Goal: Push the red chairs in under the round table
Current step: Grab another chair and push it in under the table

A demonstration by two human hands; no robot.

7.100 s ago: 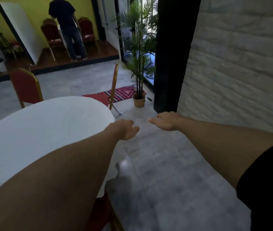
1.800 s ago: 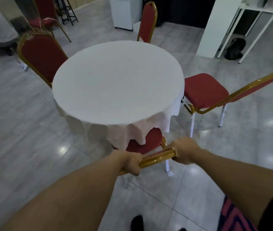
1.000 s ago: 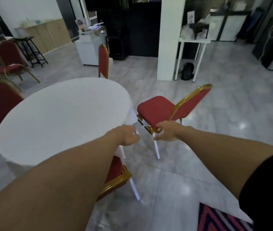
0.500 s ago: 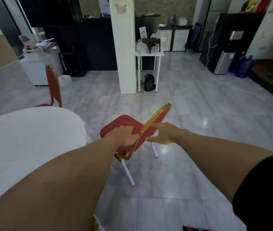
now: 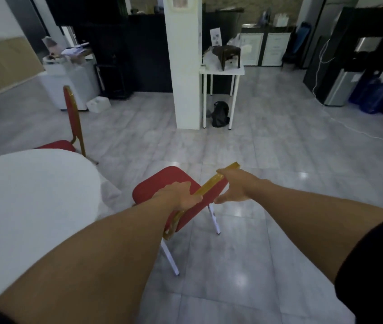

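Observation:
A red chair (image 5: 162,183) with a gold frame and white legs stands just right of the round table (image 5: 29,202), its seat clear of the white cloth. My left hand (image 5: 181,196) is closed around the gold top rail of its back. My right hand (image 5: 235,185) rests on the same rail further right, thumb under it. A second red chair (image 5: 72,118) stands at the table's far side, its seat partly hidden by the tabletop.
A white pillar (image 5: 183,64) and a small white side table (image 5: 222,71) with a black bag (image 5: 219,113) beneath stand ahead. A white cabinet (image 5: 68,83) is at the back left, a dispenser (image 5: 340,85) at the right. Grey tile floor (image 5: 279,160) surrounds the chair.
I let go of the chair tucked under the near side and turned right. Both hands reached the pulled-out chair and now hold its top rail.

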